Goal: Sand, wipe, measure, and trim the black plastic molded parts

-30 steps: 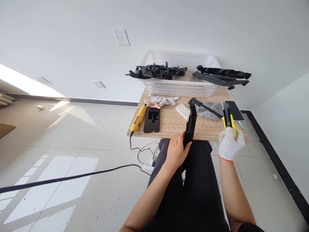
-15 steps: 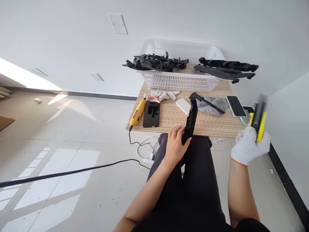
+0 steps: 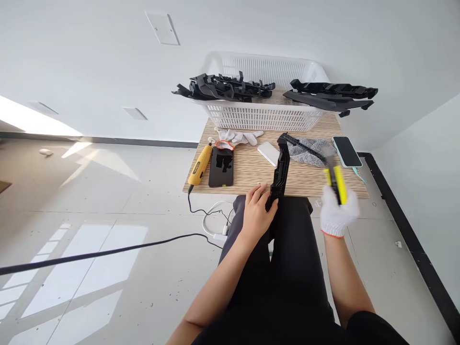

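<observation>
My bare left hand (image 3: 257, 213) is closed around the lower end of a long black plastic part (image 3: 281, 165). The part stands tilted over the table's near edge, just above my lap. My right hand (image 3: 338, 212) wears a white knit glove with an orange cuff and is closed on a yellow and black utility knife (image 3: 339, 186). Motion blurs the knife, whose grey tip points away from me above the table's right side. A thin black plastic strip (image 3: 309, 149) lies behind the part, on a grey cloth (image 3: 304, 156).
A white plastic basket (image 3: 258, 117) with black parts across its rim stands at the table's back. On the table (image 3: 247, 177) lie a yellow rotary tool (image 3: 200, 166), a black tablet (image 3: 221, 175), a white glove (image 3: 244, 138), a white box (image 3: 269, 153) and a charging phone (image 3: 347, 152).
My right hand has swung left with the utility knife, from beyond the table's right edge to over its right side. My left hand keeps its hold on the black part. The view shifted slightly.
</observation>
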Available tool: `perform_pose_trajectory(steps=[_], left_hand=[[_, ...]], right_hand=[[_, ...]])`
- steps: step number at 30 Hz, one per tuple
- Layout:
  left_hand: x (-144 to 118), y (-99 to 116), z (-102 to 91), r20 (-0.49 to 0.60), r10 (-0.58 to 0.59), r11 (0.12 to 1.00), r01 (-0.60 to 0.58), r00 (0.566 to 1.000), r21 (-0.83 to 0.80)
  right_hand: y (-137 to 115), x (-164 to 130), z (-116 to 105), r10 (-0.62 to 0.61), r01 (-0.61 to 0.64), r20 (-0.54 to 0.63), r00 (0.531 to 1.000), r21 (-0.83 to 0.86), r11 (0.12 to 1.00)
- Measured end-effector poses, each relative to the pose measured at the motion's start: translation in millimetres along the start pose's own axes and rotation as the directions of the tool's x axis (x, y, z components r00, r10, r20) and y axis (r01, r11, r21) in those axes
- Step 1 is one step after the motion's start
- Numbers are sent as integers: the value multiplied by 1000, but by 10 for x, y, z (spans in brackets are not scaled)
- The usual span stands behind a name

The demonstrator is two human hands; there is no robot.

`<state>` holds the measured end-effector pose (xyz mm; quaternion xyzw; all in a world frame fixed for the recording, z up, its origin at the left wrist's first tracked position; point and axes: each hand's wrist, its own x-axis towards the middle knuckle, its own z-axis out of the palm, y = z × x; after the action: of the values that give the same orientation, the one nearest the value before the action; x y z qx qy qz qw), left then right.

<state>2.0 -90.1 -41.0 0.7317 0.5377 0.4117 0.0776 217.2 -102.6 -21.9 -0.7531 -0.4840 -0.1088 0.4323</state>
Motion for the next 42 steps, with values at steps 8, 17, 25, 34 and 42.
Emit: perform_pose_trajectory(steps=[8,17,25,34,42], left_hand=[[-2,-8,-5,-4,-3,999,3,1000,-43],[-8,-27,12,-11,-1,999,1,1000,-48],[-9,-29,19,-20,16,998,-17,1000,-53],[-1,-27,6,-11,10,999,-10,1000,-41],[0,-18,-8,0,3,999,-3,1000,-47]], right_hand=[[54,-32,-73,-23,23,10,1000,-63,998],[59,-201,-91,-239,253,202,950,-46,966],[81,-175,-51,-358,410,357,863,-80,909],[74,-211,-65,-300,352,361,883,-85,932],[161,-189,-71,-386,426,259,885,-120,897]])
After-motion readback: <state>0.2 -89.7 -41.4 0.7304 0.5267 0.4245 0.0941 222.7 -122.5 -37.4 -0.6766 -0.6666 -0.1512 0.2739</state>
